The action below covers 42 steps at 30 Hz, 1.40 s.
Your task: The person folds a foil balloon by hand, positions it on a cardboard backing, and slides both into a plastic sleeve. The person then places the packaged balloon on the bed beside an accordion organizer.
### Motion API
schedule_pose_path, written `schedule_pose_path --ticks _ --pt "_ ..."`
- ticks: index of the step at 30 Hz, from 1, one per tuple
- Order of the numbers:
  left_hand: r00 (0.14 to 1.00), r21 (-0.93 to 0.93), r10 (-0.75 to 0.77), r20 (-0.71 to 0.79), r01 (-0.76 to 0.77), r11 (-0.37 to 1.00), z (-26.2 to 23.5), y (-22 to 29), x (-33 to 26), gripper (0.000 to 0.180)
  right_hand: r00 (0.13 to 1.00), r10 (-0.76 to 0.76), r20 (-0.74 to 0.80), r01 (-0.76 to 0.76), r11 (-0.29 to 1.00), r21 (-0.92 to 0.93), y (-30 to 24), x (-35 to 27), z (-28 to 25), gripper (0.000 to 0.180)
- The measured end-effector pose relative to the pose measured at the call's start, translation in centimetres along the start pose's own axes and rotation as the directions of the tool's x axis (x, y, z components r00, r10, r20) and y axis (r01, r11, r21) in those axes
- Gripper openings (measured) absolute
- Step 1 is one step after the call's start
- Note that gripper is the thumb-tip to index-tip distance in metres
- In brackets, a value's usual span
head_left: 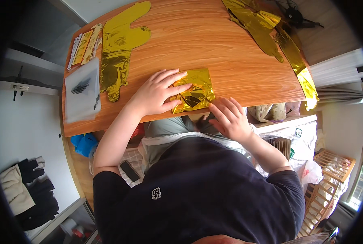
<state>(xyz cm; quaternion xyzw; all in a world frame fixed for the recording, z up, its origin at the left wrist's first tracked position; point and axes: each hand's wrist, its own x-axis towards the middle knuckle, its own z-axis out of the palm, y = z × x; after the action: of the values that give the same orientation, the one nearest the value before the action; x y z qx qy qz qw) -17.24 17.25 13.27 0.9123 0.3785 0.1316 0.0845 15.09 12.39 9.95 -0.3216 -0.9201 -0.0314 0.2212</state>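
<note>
A folded square of gold foil (201, 81) is lying at the near edge of the table, a little right of centre, while a left hand (156, 94) is spreading its fingers flat across the left side and a right hand (231, 120) is resting its fingertips at the near right corner; whether that right thumb is pinching the foil from below, one cannot tell. The slick, springy sheet is seemingly inviting trouble: a lifting left palm could be letting the folds pop open, trapped air could be puffing up the creased near half, and a tug at the corner could be tearing the film or sliding it off the edge. Around it, the wood-grain tabletop (185, 40) is stretching away, a lobed gold foil shape (126, 34) lying far left beside printed packaging (84, 46) and a clear plastic sleeve (82, 91). Far right, more crumpled foil (258, 30) is spreading, one strip (310, 87) drooping over the edge. Beyond, a phone (129, 171) is lying near left, below table level, while a slatted wooden rack (331, 166) is standing near right.
</note>
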Motion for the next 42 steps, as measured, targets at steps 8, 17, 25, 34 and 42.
schedule_pose_path --ticks 8,17,25,34,42 --pt "1.0 0.009 0.008 0.006 -0.008 1.0 0.3 1.3 -0.3 0.057 0.94 -0.335 -0.06 0.32 0.931 -0.172 2.3 1.7 0.5 0.051" --pt "1.0 -0.004 -0.001 0.023 0.001 1.0 0.3 1.9 -1.0 0.06 0.991 -0.121 -0.065 0.093 0.94 -0.329 -1.8 2.0 0.8 0.057" --pt "0.995 0.001 -0.103 -0.002 0.103 0.995 1.0 4.1 -2.2 0.062 0.989 -0.044 -0.143 -0.01 0.934 -0.358 -2.4 0.9 1.3 0.053" --pt "0.985 0.008 -0.168 -0.031 0.168 0.986 1.5 4.5 -2.1 0.06 0.996 0.006 -0.085 -0.019 0.988 -0.153 -2.4 0.3 2.9 0.062" --pt "0.985 0.004 -0.169 -0.03 0.17 0.985 2.2 4.9 -3.0 0.061 0.993 0.072 -0.096 -0.093 0.967 -0.239 -4.4 -0.8 3.3 0.063"
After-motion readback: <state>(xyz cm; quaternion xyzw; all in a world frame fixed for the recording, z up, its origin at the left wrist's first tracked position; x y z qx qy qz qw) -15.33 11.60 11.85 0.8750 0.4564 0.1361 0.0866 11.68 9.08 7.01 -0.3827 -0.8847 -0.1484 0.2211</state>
